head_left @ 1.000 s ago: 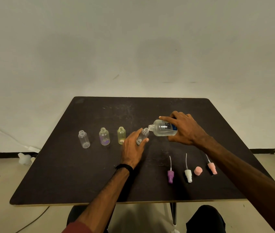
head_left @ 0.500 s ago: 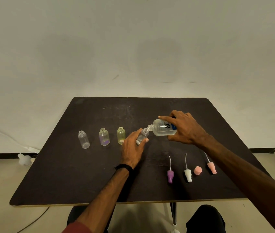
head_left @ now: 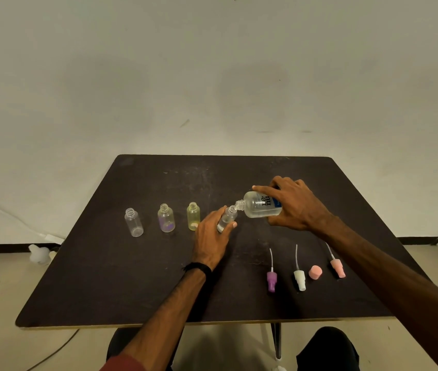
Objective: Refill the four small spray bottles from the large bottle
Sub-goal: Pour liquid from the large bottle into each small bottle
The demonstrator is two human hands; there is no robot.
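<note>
Partly hidden by the gripping left hand [head_left: 211, 236], the small bottle [head_left: 227, 218] seemingly meets the large bottle [head_left: 262, 205] held by the right hand [head_left: 295, 207].

I'm looking at a bare, sparse room: a plain white wall [head_left: 212, 76] beyond my hands, a dark table [head_left: 105, 277] beneath them, pale floor [head_left: 3, 303] below.

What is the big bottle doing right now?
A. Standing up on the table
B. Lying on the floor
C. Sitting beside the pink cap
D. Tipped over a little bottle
D: the right hand holds the big bottle tipped, its mouth at the little bottle in the left hand.
</note>
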